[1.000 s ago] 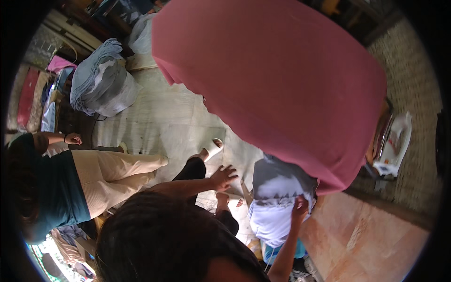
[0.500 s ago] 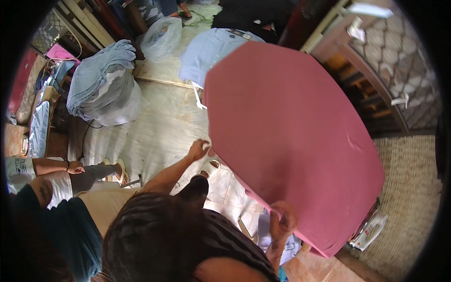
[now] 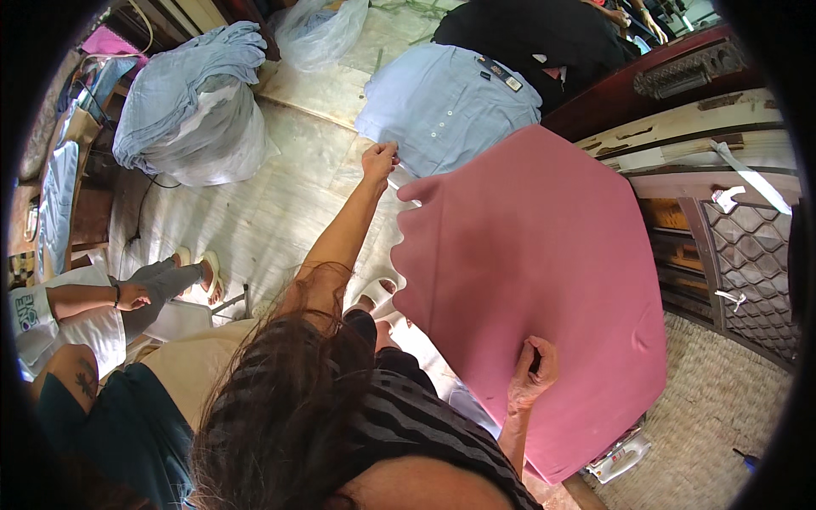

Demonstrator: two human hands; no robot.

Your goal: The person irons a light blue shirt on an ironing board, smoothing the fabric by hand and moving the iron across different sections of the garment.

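A dusty-pink cloth cover (image 3: 544, 246) is spread over an ironing board, its left edge hanging in loose waves. Past the board's far left end lies a light blue buttoned shirt (image 3: 450, 106) with a dark tag near its top. Stretched out to the shirt's near left edge, my left hand (image 3: 380, 160) is closed in a pinch on it, though the fingertips are small in view. My right hand (image 3: 534, 374) hovers over or rests on the pink cover near its front edge. Its fingers are curled in a loop and hold nothing visible.
An iron (image 3: 619, 457) stands beyond the board's near right end, on a woven mat (image 3: 714, 408). A wrapped bundle of blue garments (image 3: 191, 119) stands at the left. Another person sits at the left, a hand (image 3: 133, 297) on the lap. Dark cloth (image 3: 510, 34) lies behind the shirt.
My left hand has gone from the board's left edge forward to the blue shirt. My right hand has moved up from the front edge onto the pink cover. The view has shifted.
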